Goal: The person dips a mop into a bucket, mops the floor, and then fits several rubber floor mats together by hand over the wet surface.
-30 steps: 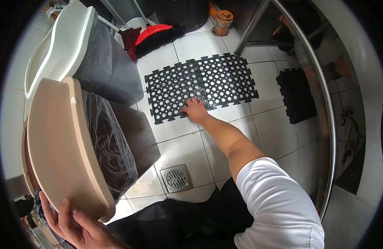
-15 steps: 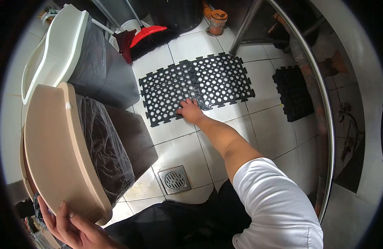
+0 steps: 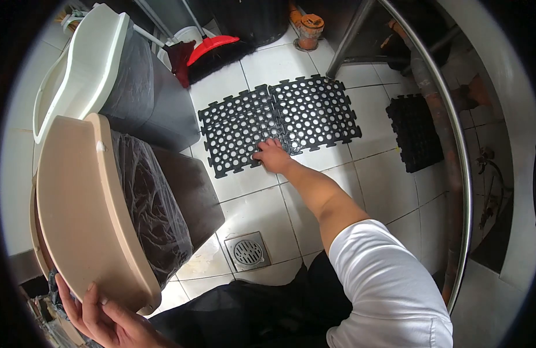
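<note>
Two black rubber floor mats with round holes and jigsaw edges lie side by side on the white tiles. My right hand (image 3: 274,156) is at the near edge of the left mat (image 3: 236,130), close to the seam. Its fingers are bent over that edge, and their tips are partly hidden. The right mat (image 3: 317,110) lies flat against the seam, with a thin gap at its far end. At the lower left, my left hand (image 3: 108,319) rests with fingers apart against the beige bin lid (image 3: 76,209).
A brown lined bin (image 3: 192,191) and a grey bin (image 3: 169,104) stand along the left. A red broom (image 3: 213,49) lies behind them. Another black mat (image 3: 416,133) is at right, near a metal rail (image 3: 459,145). A floor drain (image 3: 247,252) sits in front of me.
The view has shifted slightly, so everything appears a little further right. My right hand stays at the left mat's near edge and my left hand stays at the lid.
</note>
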Available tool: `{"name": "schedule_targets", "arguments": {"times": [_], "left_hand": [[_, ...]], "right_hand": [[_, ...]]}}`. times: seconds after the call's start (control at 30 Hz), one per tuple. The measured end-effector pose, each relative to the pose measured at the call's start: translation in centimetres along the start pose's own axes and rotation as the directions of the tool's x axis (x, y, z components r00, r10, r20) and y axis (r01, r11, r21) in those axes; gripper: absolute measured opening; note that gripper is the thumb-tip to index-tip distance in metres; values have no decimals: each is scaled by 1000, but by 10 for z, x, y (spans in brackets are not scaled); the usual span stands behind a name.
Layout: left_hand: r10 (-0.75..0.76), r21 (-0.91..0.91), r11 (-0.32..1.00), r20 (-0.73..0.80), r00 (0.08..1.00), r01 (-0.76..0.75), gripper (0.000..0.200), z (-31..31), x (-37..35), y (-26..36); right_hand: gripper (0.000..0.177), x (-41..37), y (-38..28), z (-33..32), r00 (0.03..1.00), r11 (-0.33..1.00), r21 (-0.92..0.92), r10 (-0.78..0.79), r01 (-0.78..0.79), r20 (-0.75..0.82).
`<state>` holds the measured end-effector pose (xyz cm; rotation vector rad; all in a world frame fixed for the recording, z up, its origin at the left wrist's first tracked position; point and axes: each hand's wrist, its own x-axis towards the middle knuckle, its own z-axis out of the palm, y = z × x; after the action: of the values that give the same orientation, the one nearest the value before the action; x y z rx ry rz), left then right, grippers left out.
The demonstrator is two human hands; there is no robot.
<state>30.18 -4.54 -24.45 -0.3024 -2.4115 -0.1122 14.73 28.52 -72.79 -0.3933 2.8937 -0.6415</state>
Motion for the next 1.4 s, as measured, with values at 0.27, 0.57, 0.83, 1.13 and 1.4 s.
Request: {"name": "schedule_targets", "arguments": {"times": [0.27,0.57,0.83,1.13,1.4], "left_hand": [[9,-10,1000,-6,1000,-9,31,1,-2,-12],[41,46,998,-20,999,-40,31,1,-11,-33],[43,52,998,2,999,-43,31,-3,-9,-29],[59,56,997,10,998,-59,30,-7,-8,-26],[65,50,997,19,998,-66,30,-5,-5,-21]], "right_hand": [[62,-3,31,-6,880,926,-104,303,-362,-366],[43,42,6,-78,784,796,-92,559,-599,-270],[73,104,-14,-60,840,837,-119,542,-535,37],[119,104,-11,-62,821,804,-227,570,-550,29],[102,103,23,-79,842,816,-233,539,-529,-22]]}}
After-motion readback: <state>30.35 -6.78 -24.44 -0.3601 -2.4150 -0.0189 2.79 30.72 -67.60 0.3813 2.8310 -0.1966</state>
